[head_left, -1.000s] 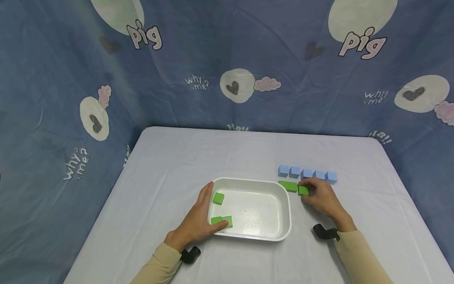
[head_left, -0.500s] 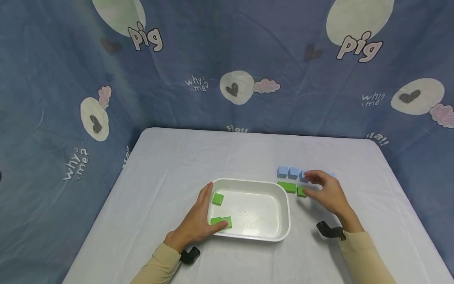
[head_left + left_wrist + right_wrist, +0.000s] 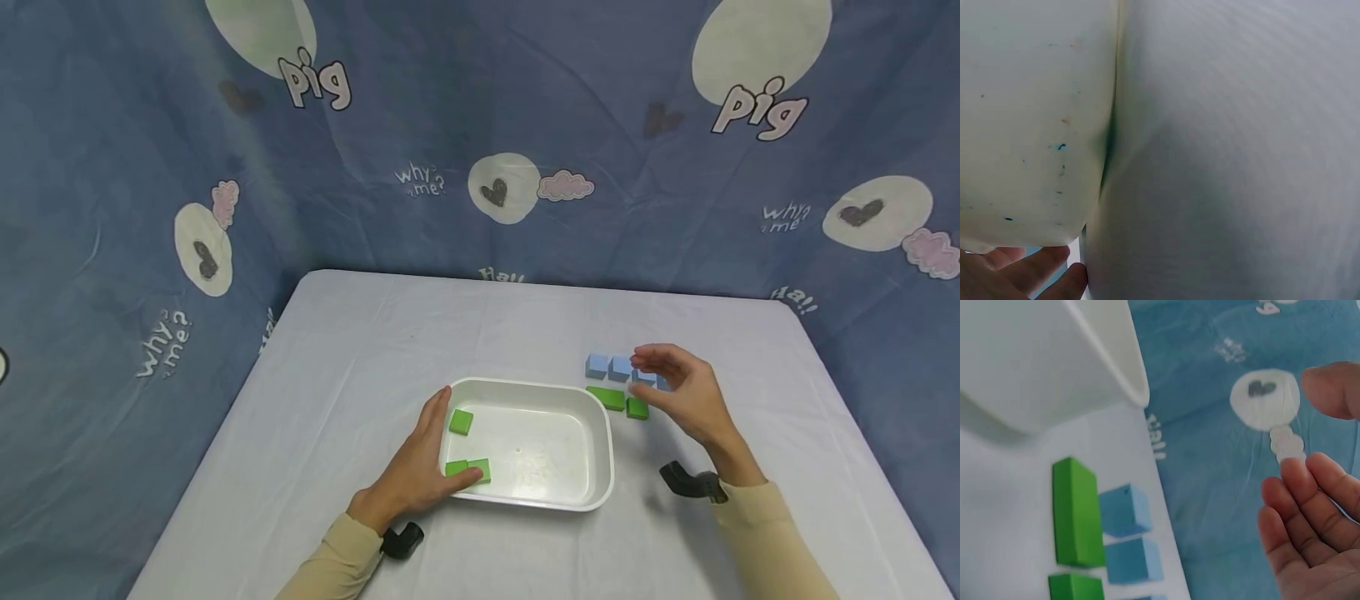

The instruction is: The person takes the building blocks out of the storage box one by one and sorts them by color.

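Left hand (image 3: 416, 467) grips the white tray (image 3: 551, 442); right hand (image 3: 693, 404) holds nothing

We take the tray's middle in the head view as our clock centre. Between eight and nine o'clock, we see the left hand with its thumb over the near rim and its fingers along the outer wall. Between two and three, the right hand hovers with thumb and fingers parted.

Inside the tray, we find one green block (image 3: 461, 422) between nine and ten, and a pair of green blocks (image 3: 457, 467) side by side between eight and nine. The thumb overlaps one of these; we cannot tell whether it touches.

Outside, at two o'clock, we see a long green bar (image 3: 606, 398) near the tray's corner, then a green cube (image 3: 637, 408) across a narrow gap. Beyond them runs a row of blue cubes (image 3: 619, 368), partly hidden from us by the right hand. A blue printed curtain (image 3: 375, 108) hangs at twelve, behind the white table (image 3: 420, 333).
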Demonstrator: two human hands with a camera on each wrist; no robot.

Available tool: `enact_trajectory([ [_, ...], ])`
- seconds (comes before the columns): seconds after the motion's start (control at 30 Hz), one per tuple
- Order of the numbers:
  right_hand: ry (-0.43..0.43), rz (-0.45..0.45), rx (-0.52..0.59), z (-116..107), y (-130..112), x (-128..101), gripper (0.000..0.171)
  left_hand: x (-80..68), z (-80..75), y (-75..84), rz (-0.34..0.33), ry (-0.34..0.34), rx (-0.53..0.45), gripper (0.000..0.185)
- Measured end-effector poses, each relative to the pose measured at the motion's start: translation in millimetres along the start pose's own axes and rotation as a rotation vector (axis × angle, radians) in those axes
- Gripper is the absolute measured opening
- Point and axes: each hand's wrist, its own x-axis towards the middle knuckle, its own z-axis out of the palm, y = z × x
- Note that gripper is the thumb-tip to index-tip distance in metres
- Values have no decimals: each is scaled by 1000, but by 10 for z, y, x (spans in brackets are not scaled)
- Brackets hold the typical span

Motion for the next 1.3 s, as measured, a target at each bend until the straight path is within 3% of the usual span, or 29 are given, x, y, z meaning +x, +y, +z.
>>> enact_trajectory([
  [0.43, -17, -69, -23, 306, -235, 207, 53, -6, 9, -23, 15, 19, -13, 122],
  [0.77, -34, -110, -83, 581, -591, 371, 51, -8, 4, -12, -6, 10, -11, 123],
  [1.1, -51, -225, -206, 886, -402, 466, 53, -2, 3, -21, -19, 13, -3, 123],
  [1.3, -113, -213, -243, 1164, -355, 433, 53, -6, 6, -14, -32, 2, -14, 124],
])
